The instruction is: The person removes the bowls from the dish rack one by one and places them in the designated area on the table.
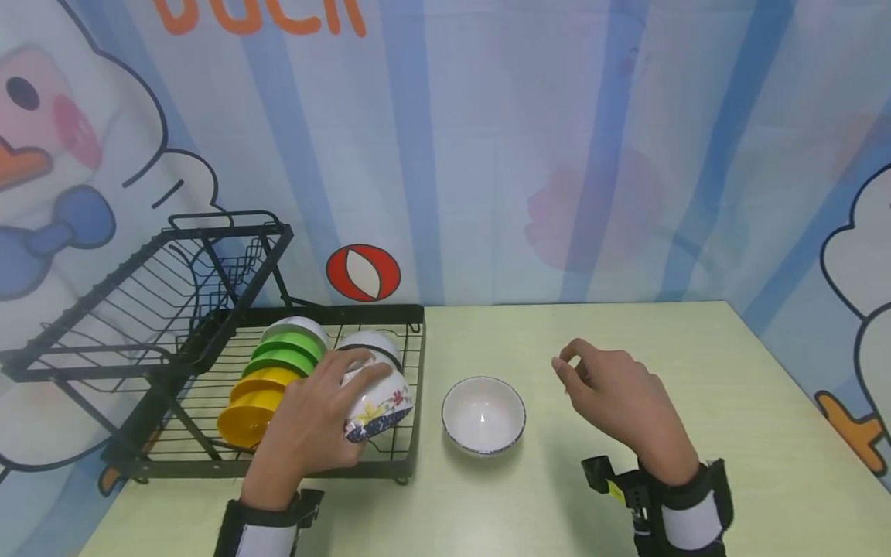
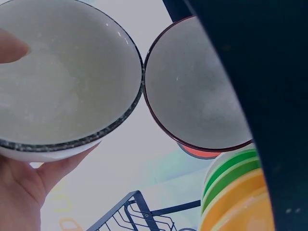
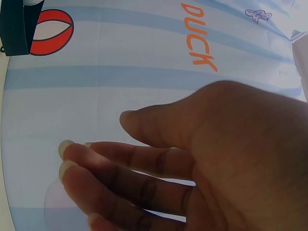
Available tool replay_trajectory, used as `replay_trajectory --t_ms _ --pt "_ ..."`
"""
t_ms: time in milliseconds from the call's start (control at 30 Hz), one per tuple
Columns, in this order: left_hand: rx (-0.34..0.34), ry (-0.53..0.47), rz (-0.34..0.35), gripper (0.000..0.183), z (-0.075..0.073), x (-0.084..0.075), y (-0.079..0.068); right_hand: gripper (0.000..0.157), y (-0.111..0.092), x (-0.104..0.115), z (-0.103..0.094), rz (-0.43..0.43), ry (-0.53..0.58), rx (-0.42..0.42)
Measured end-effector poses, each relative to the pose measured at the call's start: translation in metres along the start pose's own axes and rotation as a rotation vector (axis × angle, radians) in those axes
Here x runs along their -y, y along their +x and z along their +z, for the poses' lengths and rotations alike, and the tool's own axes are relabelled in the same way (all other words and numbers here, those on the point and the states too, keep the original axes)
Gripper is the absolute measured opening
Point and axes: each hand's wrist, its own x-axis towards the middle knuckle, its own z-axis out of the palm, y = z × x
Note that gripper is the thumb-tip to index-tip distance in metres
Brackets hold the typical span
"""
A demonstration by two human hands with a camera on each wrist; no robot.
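Observation:
My left hand (image 1: 313, 414) grips a white bowl with a flower pattern (image 1: 379, 406) over the right part of the dish rack (image 1: 415, 340). The bowl is tipped on its side; in the left wrist view a thumb shows over its pale inside (image 2: 72, 86). Right behind it in the rack stands another white bowl (image 1: 372, 343), its dark red rim (image 2: 159, 120) meeting the held bowl's rim in the left wrist view. A third white bowl (image 1: 483, 415) sits upright on the table. To its right my right hand (image 1: 616, 391) hovers with loosely bent fingers, holding nothing.
Left of the held bowl, a row of tilted yellow bowls (image 1: 254, 414), green bowls (image 1: 295, 344) and a white one fills part of the rack. A raised black wire tier (image 1: 146, 298) stands at the rack's left. The pale table (image 1: 557, 495) ends at a printed curtain (image 1: 487, 155).

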Motion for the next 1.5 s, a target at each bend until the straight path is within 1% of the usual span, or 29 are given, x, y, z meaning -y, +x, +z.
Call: replay_trajectory --t_ms 200,567,867,1100,1500 --pt "-0.024 0.017 0.022 0.083 -0.003 -0.002 0.000 0.032 0.000 0.000 0.000 0.004 0.001 0.007" --pt "-0.104 0.032 0.057 0.086 -0.006 -0.010 0.003 0.035 -0.001 0.003 0.001 -0.007 0.009 0.012" --pt "-0.121 0.030 0.064 0.087 -0.007 -0.015 0.004 0.033 -0.001 0.003 0.002 -0.013 0.002 0.004" --pt "-0.165 0.015 0.111 0.088 -0.009 -0.019 0.006 0.032 -0.001 0.004 0.003 -0.020 -0.003 0.004" --pt "-0.197 0.006 0.166 0.089 -0.012 -0.026 0.007 0.031 0.000 0.006 0.005 -0.035 -0.003 0.007"
